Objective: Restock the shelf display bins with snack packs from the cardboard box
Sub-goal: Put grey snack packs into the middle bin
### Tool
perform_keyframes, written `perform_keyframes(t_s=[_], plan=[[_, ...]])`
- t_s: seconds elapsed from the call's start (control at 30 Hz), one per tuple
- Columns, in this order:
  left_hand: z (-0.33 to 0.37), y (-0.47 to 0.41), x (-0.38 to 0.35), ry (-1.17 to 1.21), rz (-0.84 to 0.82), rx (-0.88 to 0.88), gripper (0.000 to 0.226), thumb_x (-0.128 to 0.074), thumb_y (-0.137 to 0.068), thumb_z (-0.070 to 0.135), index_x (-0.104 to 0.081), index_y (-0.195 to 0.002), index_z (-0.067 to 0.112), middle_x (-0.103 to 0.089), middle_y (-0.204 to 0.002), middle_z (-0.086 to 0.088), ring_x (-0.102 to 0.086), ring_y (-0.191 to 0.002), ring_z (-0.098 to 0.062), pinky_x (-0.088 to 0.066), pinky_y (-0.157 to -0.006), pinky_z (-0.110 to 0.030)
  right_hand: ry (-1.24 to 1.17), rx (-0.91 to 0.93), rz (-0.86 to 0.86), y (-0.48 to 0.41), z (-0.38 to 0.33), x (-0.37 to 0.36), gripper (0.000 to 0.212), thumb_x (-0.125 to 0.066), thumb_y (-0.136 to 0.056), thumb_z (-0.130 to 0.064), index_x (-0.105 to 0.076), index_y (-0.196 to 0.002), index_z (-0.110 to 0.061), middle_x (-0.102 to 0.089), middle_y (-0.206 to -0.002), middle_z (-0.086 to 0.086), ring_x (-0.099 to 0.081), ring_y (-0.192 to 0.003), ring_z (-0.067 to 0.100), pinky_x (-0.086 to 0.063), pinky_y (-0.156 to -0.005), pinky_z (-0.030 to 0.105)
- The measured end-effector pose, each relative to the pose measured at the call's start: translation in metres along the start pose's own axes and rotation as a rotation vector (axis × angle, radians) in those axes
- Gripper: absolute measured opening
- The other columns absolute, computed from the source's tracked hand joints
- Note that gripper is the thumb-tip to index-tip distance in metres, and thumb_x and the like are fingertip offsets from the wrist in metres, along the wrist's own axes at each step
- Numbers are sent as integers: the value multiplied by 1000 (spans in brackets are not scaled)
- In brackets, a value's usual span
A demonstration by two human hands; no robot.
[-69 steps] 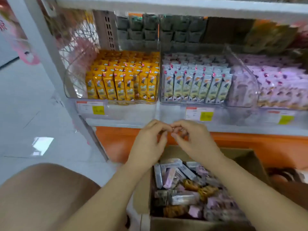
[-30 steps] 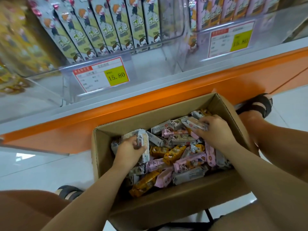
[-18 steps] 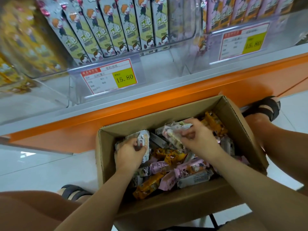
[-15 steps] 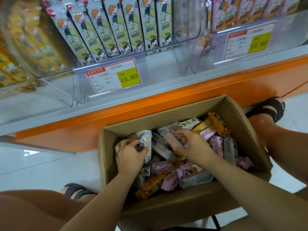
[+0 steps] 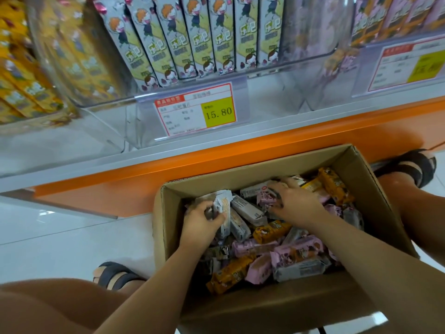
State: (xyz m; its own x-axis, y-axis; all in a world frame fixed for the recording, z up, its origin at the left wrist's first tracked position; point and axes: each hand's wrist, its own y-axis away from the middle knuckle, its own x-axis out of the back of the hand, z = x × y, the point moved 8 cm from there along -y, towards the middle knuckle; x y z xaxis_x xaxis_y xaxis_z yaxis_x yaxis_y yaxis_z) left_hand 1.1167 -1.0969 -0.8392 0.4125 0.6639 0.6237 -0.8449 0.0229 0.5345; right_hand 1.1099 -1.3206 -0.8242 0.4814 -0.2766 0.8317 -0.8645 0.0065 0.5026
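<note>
An open cardboard box stands on the floor below the shelf, filled with several loose grey, pink and orange snack packs. My left hand is at the box's left side and grips a small bunch of grey snack packs upright. My right hand lies palm down over the packs in the middle, fingers curled onto a pink snack pack. Clear display bins on the shelf hold upright grey packs, yellow packs and pink packs.
An orange shelf base runs right behind the box. Price tags hang on the bin fronts. My sandalled feet flank the box on the white tiled floor, and my left knee fills the bottom left.
Both hands dropped from in front of the shelf into the box. The left hand took hold of grey packs and kept them; the right hand swept leftward over the packs to the pink one.
</note>
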Motion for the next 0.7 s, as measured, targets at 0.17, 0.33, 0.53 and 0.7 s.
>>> perform_keyframes(t_s=[0.17, 0.33, 0.53, 0.7], plan=[[-10, -8, -1, 0, -21, 12, 69, -71, -83, 42, -38, -141, 25, -42, -142, -4, -48, -123, -20, -39, -85, -22, 31, -35, -30, -5, 2, -4, 52, -48, -93, -52, -41, -138, -29, -23, -142, 6, -58, -103, 27, -51, -78, 33], [-5, -10, 0, -18, -21, -31, 74, -69, -86, 36, -28, -146, 25, -24, -151, -2, -40, -131, -22, -38, -104, -31, -154, 42, 246, 18, -15, 8, 24, -56, -93, -41, -66, -101, -20, -38, -129, -1, -46, -57, 6, -40, -58, 24], [-3, -25, -6, -87, -172, -19, 85, -72, -83, 35, -21, -150, 21, -23, -153, -1, -33, -136, -22, -32, -108, -33, -231, 283, 149, 43, -56, -10, 25, -60, -93, -29, -65, -113, -16, -42, -129, 0, -60, -86, 15, -53, -80, 30], [-4, -31, -7, -218, -265, -13, 92, -71, -83, 39, -15, -152, 16, -11, -156, -3, -28, -140, -24, -28, -112, -32, -358, 170, 73, 35, -48, -13, 56, -59, -93, -27, -36, -143, -19, -31, -144, 2, -55, -105, 18, -40, -95, 26]])
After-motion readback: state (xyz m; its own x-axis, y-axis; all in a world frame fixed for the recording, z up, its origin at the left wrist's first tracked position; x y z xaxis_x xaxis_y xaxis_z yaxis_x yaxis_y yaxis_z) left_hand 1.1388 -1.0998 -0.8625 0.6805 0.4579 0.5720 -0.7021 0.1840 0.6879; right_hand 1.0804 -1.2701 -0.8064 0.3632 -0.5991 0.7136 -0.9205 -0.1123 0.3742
